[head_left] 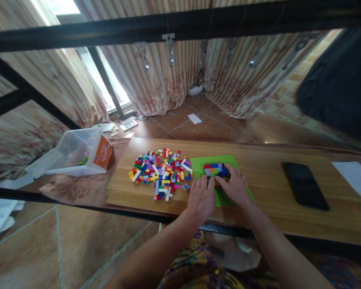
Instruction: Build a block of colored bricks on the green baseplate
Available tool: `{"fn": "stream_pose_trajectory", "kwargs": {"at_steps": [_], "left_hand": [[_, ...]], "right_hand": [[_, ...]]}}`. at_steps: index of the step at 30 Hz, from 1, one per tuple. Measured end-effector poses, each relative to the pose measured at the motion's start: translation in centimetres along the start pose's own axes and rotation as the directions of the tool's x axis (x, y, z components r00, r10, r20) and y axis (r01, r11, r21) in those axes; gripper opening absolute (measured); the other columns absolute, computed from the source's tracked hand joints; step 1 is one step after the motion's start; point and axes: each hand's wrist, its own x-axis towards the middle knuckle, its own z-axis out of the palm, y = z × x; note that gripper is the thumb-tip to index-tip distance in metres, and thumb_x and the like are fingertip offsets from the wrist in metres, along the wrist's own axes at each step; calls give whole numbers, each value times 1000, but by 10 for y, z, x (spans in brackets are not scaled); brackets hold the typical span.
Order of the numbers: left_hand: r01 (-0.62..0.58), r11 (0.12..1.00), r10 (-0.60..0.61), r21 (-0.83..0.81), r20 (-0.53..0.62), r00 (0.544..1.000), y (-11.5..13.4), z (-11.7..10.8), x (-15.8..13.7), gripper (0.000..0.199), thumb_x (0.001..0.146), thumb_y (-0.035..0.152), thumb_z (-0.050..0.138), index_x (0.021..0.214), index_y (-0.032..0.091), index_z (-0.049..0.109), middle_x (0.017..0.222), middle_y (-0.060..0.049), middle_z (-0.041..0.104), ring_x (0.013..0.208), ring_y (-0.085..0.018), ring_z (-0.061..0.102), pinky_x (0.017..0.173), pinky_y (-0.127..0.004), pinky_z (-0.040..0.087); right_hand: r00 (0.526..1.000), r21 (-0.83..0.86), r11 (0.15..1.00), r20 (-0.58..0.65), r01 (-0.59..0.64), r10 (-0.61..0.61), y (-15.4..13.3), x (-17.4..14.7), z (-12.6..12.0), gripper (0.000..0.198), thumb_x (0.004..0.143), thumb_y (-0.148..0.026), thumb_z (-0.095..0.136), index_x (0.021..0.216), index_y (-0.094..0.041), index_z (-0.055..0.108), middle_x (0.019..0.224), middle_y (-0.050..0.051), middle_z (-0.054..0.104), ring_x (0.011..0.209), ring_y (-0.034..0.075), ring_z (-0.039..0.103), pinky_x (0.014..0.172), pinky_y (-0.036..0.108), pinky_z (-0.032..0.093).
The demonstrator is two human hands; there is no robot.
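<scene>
A flat block of toy building bricks (212,167), red, blue, orange, green and lilac on top, lies on the green studded baseplate (198,161). My left hand (201,197) is at its near left edge, fingers bent and pressed against it. From the right, my right hand (235,185) grips the block's end, thumb on the near side and fingers over the far side. Parts of the block under my fingers are hidden. Left of the baseplate spreads a pile of loose bricks (164,170) in many colours. One blue brick (186,186) sits apart, close to my left hand.
The wooden board (264,188) carries everything here. A black phone (305,185) lies to the right, near a white paper (355,178). At the left stands a clear plastic bin (75,150) with an orange label. A dark metal bar (114,30) crosses above.
</scene>
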Motion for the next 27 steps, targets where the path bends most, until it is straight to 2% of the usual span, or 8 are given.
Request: {"fn": "stream_pose_trajectory", "kwargs": {"at_steps": [6, 8, 10, 14, 16, 21, 27], "left_hand": [[-9, 995, 8, -98, -18, 1000, -6, 6, -4, 52, 91, 25, 49, 142, 15, 43, 139, -18, 52, 122, -31, 52, 103, -47, 44], [-10, 983, 1, -182, -48, 999, -9, 8, -6, 51, 92, 25, 48, 141, 14, 42, 139, -17, 52, 123, -30, 51, 105, -47, 43], [-14, 964, -6, -264, -77, 997, -12, 8, -8, 48, 91, 22, 47, 138, 12, 43, 137, -17, 54, 124, -28, 50, 107, -45, 42], [-20, 940, -15, -341, -100, 995, -15, 6, -9, 40, 88, 17, 47, 128, 13, 47, 132, -16, 56, 123, -26, 51, 107, -43, 43], [-16, 936, -19, -351, -95, 995, -15, 6, -8, 38, 88, 16, 47, 126, 14, 48, 133, -15, 55, 123, -26, 51, 106, -44, 43], [-19, 928, -15, -372, -89, 996, -14, 6, -7, 36, 88, 16, 47, 123, 15, 51, 132, -14, 56, 123, -28, 52, 105, -46, 43], [-26, 934, -20, -358, -124, 992, -14, 5, -6, 31, 89, 16, 47, 120, 14, 53, 128, -13, 58, 118, -25, 52, 105, -41, 43]], "right_hand": [[999, -38, 999, -37, -18, 17, -2, -1, 2, 57, 80, -49, 55, 131, -22, 56, 130, 12, 60, 122, 31, 50, 105, 53, 33], [998, -39, 998, -45, 38, -40, -2, -4, -1, 57, 84, -48, 52, 134, -23, 53, 131, 13, 59, 121, 31, 50, 104, 52, 35], [988, -47, 987, -26, 154, -155, -2, -9, -7, 53, 87, -46, 51, 135, -24, 54, 134, 12, 57, 123, 30, 50, 103, 51, 37], [930, -125, 922, 92, 366, -357, -5, -14, -15, 40, 91, -39, 50, 127, -30, 63, 143, 10, 49, 128, 30, 45, 104, 52, 37], [915, -137, 907, 124, 398, -383, -8, -13, -16, 36, 92, -36, 49, 124, -31, 66, 141, 9, 50, 128, 30, 45, 104, 52, 38], [900, -85, 899, 116, 430, -420, -10, -7, -14, 28, 92, -33, 51, 112, -27, 68, 134, 9, 56, 125, 29, 48, 103, 53, 39], [845, -5, 871, 246, 491, -475, -8, 11, -17, 20, 86, -27, 54, 104, -23, 62, 132, 11, 57, 127, 30, 47, 104, 53, 41]]}}
